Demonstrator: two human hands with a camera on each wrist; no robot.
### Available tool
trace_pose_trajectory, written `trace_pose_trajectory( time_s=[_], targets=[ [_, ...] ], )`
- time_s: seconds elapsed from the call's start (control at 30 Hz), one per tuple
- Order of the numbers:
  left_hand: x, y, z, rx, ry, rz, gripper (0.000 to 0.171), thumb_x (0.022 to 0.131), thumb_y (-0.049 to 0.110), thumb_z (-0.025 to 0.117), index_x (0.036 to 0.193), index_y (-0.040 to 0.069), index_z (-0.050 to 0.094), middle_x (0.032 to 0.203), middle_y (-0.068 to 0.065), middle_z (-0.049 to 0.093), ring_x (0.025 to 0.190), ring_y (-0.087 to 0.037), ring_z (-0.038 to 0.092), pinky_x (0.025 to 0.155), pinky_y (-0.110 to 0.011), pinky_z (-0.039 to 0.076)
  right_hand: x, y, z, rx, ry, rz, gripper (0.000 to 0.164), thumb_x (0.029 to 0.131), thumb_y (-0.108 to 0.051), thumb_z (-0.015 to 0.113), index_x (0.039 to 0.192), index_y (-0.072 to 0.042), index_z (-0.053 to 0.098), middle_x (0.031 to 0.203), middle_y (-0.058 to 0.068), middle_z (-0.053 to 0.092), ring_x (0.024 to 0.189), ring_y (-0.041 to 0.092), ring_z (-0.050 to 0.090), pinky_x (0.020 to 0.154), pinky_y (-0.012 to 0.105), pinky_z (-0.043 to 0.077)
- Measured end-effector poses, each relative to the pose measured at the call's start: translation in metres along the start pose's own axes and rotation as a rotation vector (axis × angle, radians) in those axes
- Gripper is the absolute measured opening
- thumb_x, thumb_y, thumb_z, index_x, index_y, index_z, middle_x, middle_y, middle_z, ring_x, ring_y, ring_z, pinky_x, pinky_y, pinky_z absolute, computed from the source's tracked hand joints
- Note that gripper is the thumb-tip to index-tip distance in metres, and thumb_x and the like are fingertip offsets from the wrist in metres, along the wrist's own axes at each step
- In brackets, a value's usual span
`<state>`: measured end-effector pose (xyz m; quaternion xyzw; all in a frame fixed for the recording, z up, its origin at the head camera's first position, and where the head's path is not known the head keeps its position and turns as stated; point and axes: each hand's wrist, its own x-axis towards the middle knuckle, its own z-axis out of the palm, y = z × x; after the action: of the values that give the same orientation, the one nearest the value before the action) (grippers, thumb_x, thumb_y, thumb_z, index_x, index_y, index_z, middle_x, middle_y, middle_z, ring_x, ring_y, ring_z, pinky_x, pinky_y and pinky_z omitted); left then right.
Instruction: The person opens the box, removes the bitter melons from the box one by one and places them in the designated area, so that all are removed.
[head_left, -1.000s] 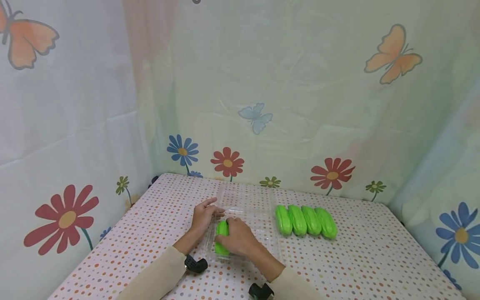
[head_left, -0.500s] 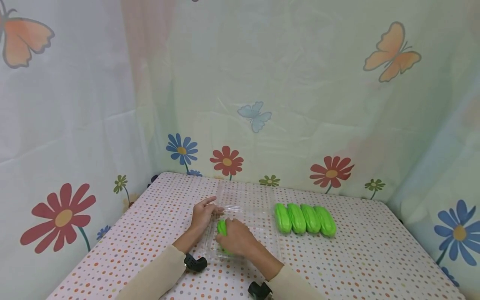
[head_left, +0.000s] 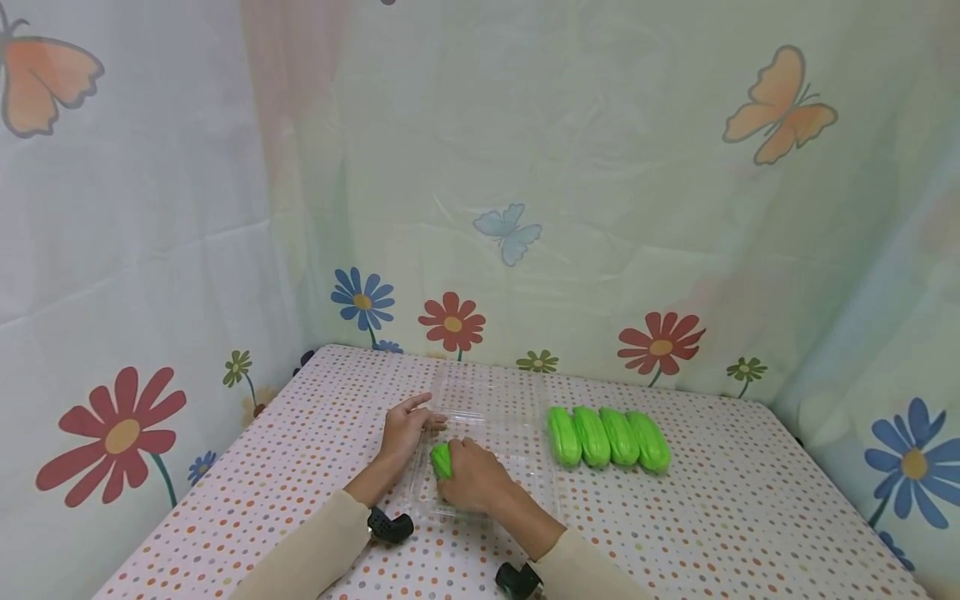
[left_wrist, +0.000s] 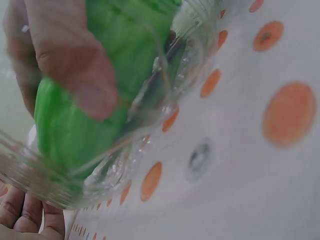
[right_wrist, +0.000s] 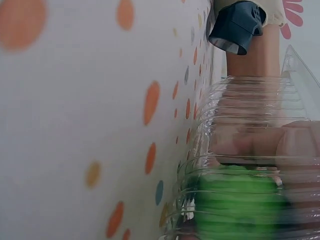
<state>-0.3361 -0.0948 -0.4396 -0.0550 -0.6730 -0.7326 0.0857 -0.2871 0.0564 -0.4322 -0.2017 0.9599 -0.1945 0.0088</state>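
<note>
A glossy bright-green oblong piece point(head_left: 442, 460) lies inside an open clear plastic container point(head_left: 517, 492), at its left side. My right hand point(head_left: 474, 477) grips it from above and hides most of it in the head view. Up close in the left wrist view, the thumb presses along the green piece point(left_wrist: 75, 135), behind the clear wall. At the container's left edge is my left hand point(head_left: 405, 429), with its index finger extended and the other fingers by the rim. In the right wrist view the green piece point(right_wrist: 235, 202) shows through the ribbed wall.
Several similar green pieces point(head_left: 607, 437) lie side by side in a row to the container's right. The raised clear lid point(head_left: 491, 392) leans back behind the container. A dotted cloth covers the table point(head_left: 712, 517), with printed curtains around it.
The right hand has shifted over the green piece, so that only its far end shows in the head view now. The left hand and the row of pieces stay put.
</note>
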Motion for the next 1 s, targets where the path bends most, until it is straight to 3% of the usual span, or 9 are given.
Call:
trace_pose_trajectory(
  time_s=[0.33,0.6,0.77,1.0],
  targets=[
    [0.002,0.001,0.001,-0.013,-0.010,0.001,0.045,0.094,-0.003,0.051,0.139,-0.012,0.053,0.099,-0.031,0.072,0.095,-0.047,0.071,0.086,-0.048,0.061,0.001,0.000,-0.002,-0.014,0.018,-0.004,0.060,0.093,-0.022,0.062,0.147,0.001,0.049,0.108,0.016,0.059,0.075,0.025,0.052,0.059,0.038,0.046],
    [0.023,-0.033,0.000,0.005,0.029,0.003,0.047,0.093,-0.002,0.052,0.140,-0.011,0.053,0.092,-0.024,0.075,0.083,-0.032,0.077,0.076,-0.035,0.063,0.000,0.002,-0.006,0.066,0.060,0.007,0.051,0.091,-0.021,0.066,0.136,0.001,0.060,0.086,0.006,0.056,0.068,0.020,0.050,0.055,0.034,0.042],
    [0.024,-0.035,-0.002,0.009,0.019,-0.005,0.049,0.094,0.000,0.053,0.142,-0.012,0.050,0.094,-0.025,0.075,0.088,-0.037,0.075,0.081,-0.043,0.062,-0.002,0.003,-0.008,0.077,0.081,0.020,0.046,0.094,-0.023,0.068,0.133,-0.001,0.062,0.084,0.005,0.058,0.065,0.018,0.052,0.054,0.033,0.043],
    [0.020,-0.036,-0.004,-0.006,0.039,-0.008,0.051,0.092,0.001,0.054,0.141,-0.010,0.052,0.092,-0.021,0.076,0.081,-0.026,0.077,0.076,-0.034,0.063,-0.001,0.007,-0.012,0.070,0.096,0.018,0.048,0.096,-0.023,0.065,0.138,-0.001,0.059,0.090,0.007,0.060,0.066,0.017,0.052,0.055,0.032,0.044]
  ],
)
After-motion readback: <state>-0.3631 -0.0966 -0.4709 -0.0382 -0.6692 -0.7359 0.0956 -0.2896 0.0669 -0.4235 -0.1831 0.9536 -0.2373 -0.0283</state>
